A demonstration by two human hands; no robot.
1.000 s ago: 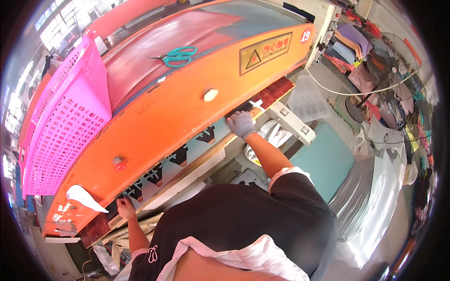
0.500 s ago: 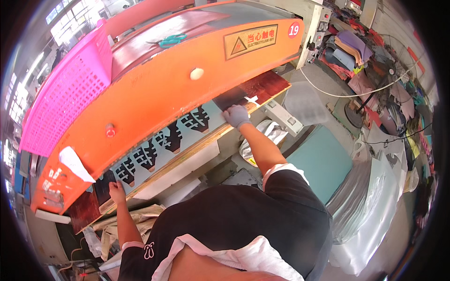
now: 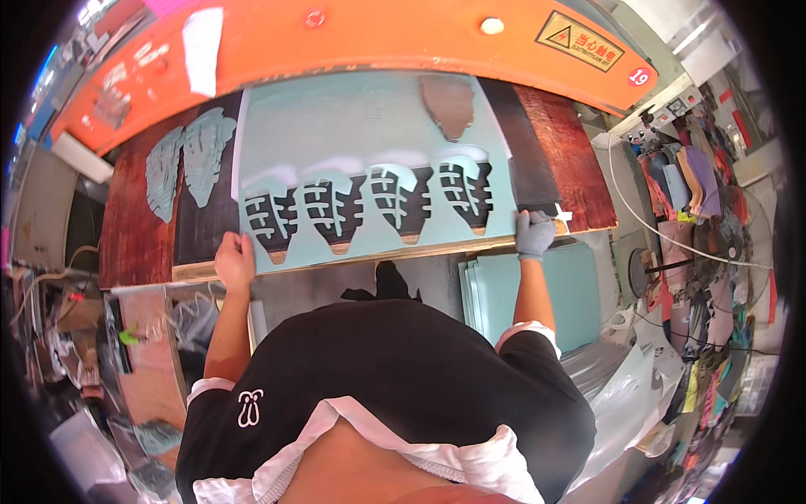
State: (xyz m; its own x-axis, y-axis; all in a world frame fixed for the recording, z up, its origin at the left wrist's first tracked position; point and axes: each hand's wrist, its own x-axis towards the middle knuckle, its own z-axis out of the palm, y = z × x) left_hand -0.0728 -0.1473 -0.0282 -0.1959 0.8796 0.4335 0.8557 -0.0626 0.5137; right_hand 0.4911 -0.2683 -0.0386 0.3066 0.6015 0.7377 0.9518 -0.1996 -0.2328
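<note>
One pale blue-green sheet (image 3: 327, 109) lies flat on one thin black board (image 3: 533, 160), which rests on a red-brown, glossy bench (image 3: 579, 160) in front of the orange curved machine (image 3: 403, 46). Along the sheet's front edge stand four black patterns (image 3: 403, 214) crossed by pale bars, set side by side in a row. One brown, tapering flat piece (image 3: 447, 107) lies near the sheet's back right corner. Two pale blue-green openwork pieces (image 3: 207, 155) lie side by side, left of the sheet.

Two hands are at the front edge, well apart. The bare left hand (image 3: 235, 259) is closed narrow on the black board's edge, just beside the sheet's front left corner; whether it pinches the sheet too, I cannot tell. The right hand (image 3: 535, 233), in a grey glove, has its fingers curled tight on the board's front right corner, near one white tape cross (image 3: 563, 217). Below it, several pale blue-green sheets (image 3: 537, 294) stand stacked.
</note>
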